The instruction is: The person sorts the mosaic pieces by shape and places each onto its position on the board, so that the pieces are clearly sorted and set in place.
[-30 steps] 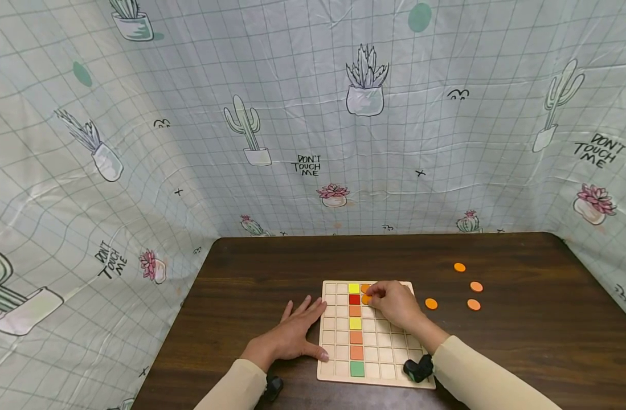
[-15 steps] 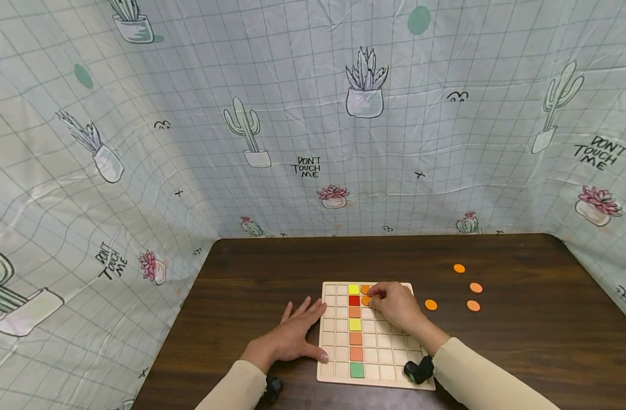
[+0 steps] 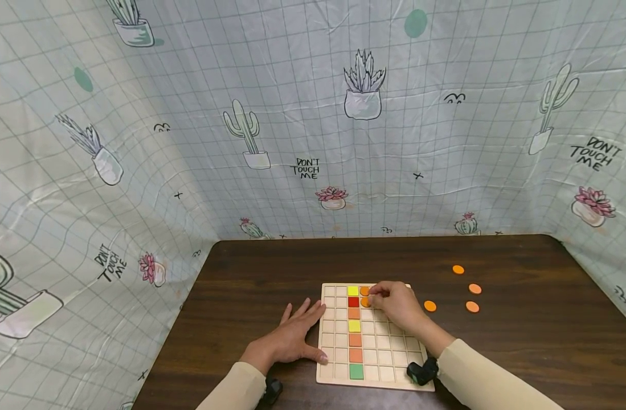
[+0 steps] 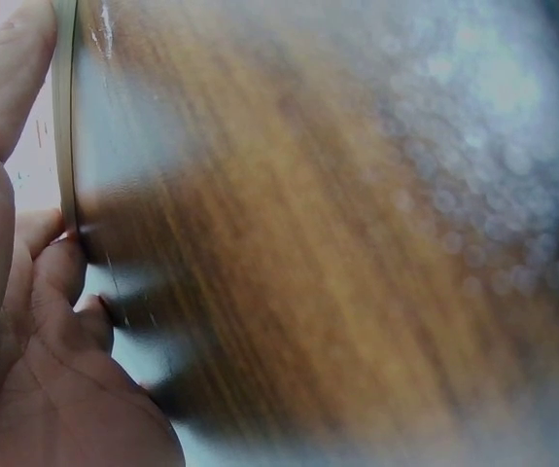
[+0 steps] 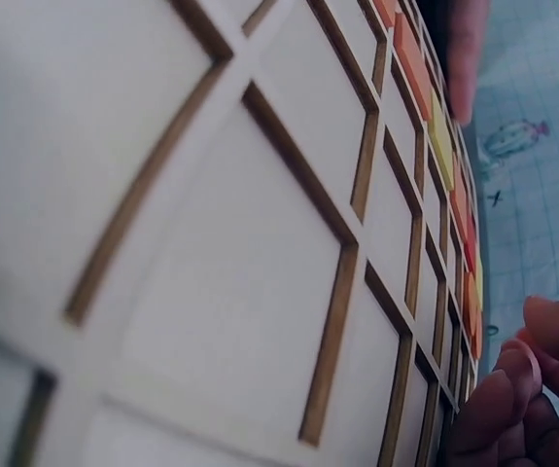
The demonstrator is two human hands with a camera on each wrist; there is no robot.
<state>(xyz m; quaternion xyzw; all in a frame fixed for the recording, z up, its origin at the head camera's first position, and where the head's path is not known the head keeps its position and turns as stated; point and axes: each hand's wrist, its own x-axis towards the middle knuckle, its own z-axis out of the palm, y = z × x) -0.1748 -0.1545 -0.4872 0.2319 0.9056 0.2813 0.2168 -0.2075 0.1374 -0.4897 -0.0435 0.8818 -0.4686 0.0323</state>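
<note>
- Pinching now with the right hand [image 3: 397, 307], fingers closed on an orange sliver, apparently a disc [image 5: 524, 336], just beside two set discs [image 3: 364, 291] on the board [image 3: 340, 342].
- Resting the left hand [image 3: 288, 338] at the board's left edge, fingers spread.
- Showing seven squares [image 3: 354, 326] down one column.
- Spotting four loose discs [image 3: 473, 307] on the bench [image 3: 261, 273], right of the board.
</note>
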